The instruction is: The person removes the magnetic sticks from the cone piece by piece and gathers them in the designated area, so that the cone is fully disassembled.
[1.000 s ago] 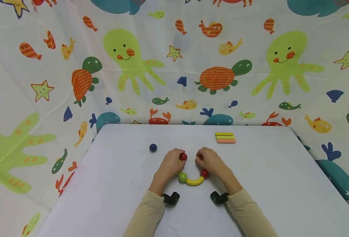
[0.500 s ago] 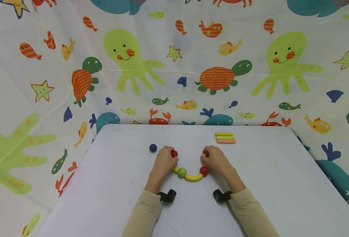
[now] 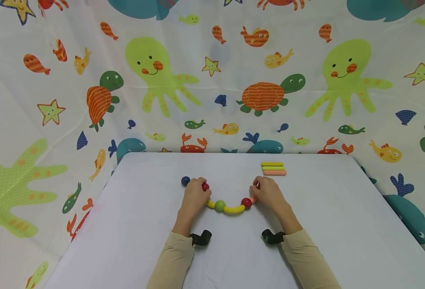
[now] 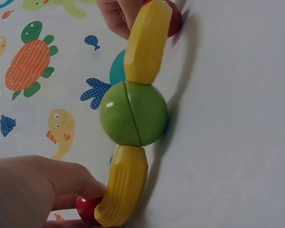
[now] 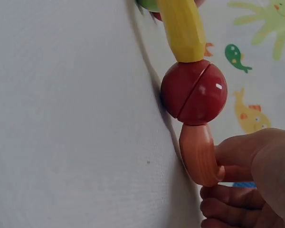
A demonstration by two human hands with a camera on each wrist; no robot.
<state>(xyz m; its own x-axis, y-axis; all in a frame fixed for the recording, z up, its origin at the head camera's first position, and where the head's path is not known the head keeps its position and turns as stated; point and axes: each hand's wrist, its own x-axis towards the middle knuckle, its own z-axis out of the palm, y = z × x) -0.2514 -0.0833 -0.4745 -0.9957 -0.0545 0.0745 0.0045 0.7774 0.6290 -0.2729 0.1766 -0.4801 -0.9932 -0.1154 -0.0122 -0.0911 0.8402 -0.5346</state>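
A curved chain of balls and short bent sticks lies between the two hands in the head view. My left hand (image 3: pixel 196 196) grips its left end, a red ball (image 3: pixel 205 187) joined to a yellow stick (image 4: pixel 126 183). From there a green ball (image 3: pixel 220 206), a second yellow stick (image 3: pixel 234 210) and another red ball (image 3: pixel 246 203) follow. At the right end, my right hand (image 3: pixel 269 192) pinches a salmon-pink stick (image 5: pixel 197 152) between thumb and fingers. Part of this stick is hidden by the hand in the head view.
A dark blue ball (image 3: pixel 185 181) sits just beyond the left hand. Three loose sticks, two yellowish (image 3: pixel 272 164) and one pink (image 3: pixel 274 173), lie side by side near the back of the white table (image 3: pixel 133 224). A sea-animal cloth (image 3: pixel 205 40) hangs behind.
Both hands have moved apart, the left one leftward close to the blue ball. The chain between them has spread into a wider, flatter curve and shifted slightly away from the body.
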